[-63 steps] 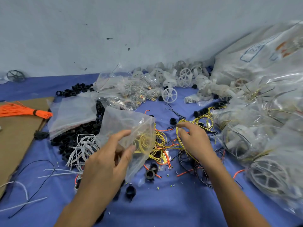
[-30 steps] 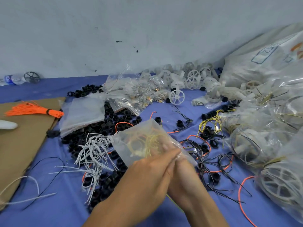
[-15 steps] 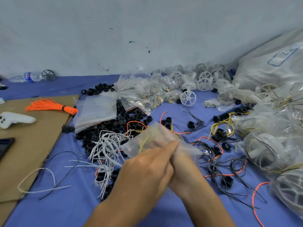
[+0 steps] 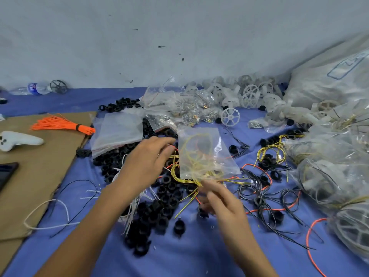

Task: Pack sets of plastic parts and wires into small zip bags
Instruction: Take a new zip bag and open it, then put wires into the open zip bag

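A small clear zip bag hangs upside down above the blue cloth, with yellow wires spilling out of its lower end. My right hand pinches that lower end together with the wires; the fingers are blurred. My left hand hovers just left of the bag with relaxed, extended fingers and holds nothing. Under both hands lies a heap of black plastic rings. Loose black and orange wires lie to the right.
A stack of empty zip bags lies behind my left hand. White plastic wheels are piled at the back. Large filled bags crowd the right side. A cardboard sheet at left carries an orange tassel, a white controller and a phone.
Both hands were pressed together on the bag; now my left hand has let go and moved left. The bag stands raised in my right hand, and yellow wires hang out of it.
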### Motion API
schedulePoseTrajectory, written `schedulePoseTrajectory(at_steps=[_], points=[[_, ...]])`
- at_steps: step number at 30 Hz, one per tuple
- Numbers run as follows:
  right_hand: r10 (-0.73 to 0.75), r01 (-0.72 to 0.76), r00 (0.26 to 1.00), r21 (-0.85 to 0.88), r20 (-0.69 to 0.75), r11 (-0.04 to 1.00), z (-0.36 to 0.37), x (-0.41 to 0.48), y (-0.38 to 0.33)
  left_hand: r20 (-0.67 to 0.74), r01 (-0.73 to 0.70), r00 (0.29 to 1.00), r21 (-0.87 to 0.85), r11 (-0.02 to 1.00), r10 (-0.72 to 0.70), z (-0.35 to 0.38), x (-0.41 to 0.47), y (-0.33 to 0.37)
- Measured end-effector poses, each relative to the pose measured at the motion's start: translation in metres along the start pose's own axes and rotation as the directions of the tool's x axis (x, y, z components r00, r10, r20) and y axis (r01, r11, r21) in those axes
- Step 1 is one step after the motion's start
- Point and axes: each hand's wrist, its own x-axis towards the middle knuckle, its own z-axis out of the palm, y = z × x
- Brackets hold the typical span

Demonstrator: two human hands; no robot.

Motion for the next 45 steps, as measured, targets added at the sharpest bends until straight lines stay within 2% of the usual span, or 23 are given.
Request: schedulePoseTrajectory(at_steps=[2,4,6,8,10,13,17,20,23,26,29,31,33,35,37,39,41,45], points=[[-0.050,0.036,0.996,-0.181,-0.076,0.983,-0.015,-0.013,0.021,-0.085,0.173,0.981,-0.008,0.985,-0.173,-0.007,-0.023,-0.050],[-0.113,0.088,0.992,-0.344,-0.055,0.935,-0.017,-0.022,0.032,-0.133,0.357,0.929,0.069,0.932,-0.346,-0.006,-0.034,-0.075],[-0.143,0.124,0.990,-0.423,-0.012,0.897,-0.016,-0.025,0.035,-0.093,0.483,0.875,0.129,0.866,-0.475,-0.001,-0.048,-0.095],[-0.158,0.144,0.987,-0.507,0.016,0.850,-0.014,-0.024,0.036,0.017,0.525,0.846,0.143,0.839,-0.533,0.004,-0.057,-0.103],[-0.157,0.146,0.987,-0.532,0.024,0.834,-0.016,-0.024,0.038,0.050,0.521,0.847,0.123,0.845,-0.530,0.011,-0.060,-0.102],[-0.157,0.144,0.987,-0.522,0.020,0.840,-0.017,-0.024,0.038,0.012,0.549,0.836,0.018,0.836,-0.549,0.012,-0.055,-0.104],[-0.174,0.151,0.985,-0.520,0.005,0.841,-0.016,-0.024,0.039,-0.148,0.532,0.824,-0.128,0.837,-0.547,0.004,-0.048,-0.103],[-0.169,0.143,0.986,-0.518,-0.003,0.843,-0.018,-0.023,0.042,-0.258,0.451,0.820,-0.260,0.854,-0.511,-0.012,-0.041,-0.089],[-0.153,0.131,0.988,-0.508,-0.002,0.851,-0.018,-0.023,0.041,-0.295,0.322,0.841,-0.401,0.858,-0.454,-0.035,-0.037,-0.063],[-0.106,0.086,0.994,-0.433,-0.022,0.897,-0.016,-0.024,0.035,-0.236,0.196,0.895,-0.555,0.808,-0.379,-0.053,-0.038,-0.017],[-0.014,0.010,1.000,-0.214,-0.019,0.977,-0.014,-0.027,0.021,-0.029,0.194,0.965,-0.596,0.779,-0.262,-0.034,-0.051,0.030],[0.102,-0.099,0.991,-0.043,0.087,0.994,-0.015,-0.032,0.013,0.089,0.259,0.963,-0.569,0.781,-0.254,-0.004,-0.062,0.055],[0.154,-0.152,0.973,-0.026,0.171,0.988,-0.012,-0.039,0.007,0.137,0.286,0.957,-0.561,0.777,-0.254,0.024,-0.070,0.072],[0.134,-0.130,0.983,-0.037,0.126,0.991,-0.011,-0.044,0.006,0.186,0.287,0.958,-0.558,0.779,-0.219,0.042,-0.072,0.078],[0.143,-0.143,0.990,-0.014,0.020,0.990,-0.018,-0.045,0.008,0.185,0.246,0.967,-0.504,0.828,-0.174,0.048,-0.071,0.076],[0.175,-0.174,0.983,0.019,-0.062,0.984,-0.029,-0.041,0.007,0.099,0.089,0.993,-0.308,0.947,-0.061,0.053,-0.068,0.067],[0.225,-0.221,0.971,0.053,-0.081,0.974,-0.036,-0.035,0.006,0.073,-0.046,0.996,-0.015,0.999,0.047,0.059,-0.064,0.057],[0.316,-0.305,0.946,0.130,-0.072,0.943,-0.036,-0.021,0.005,0.118,0.004,0.992,0.220,0.976,-0.031,0.066,-0.049,0.049]])
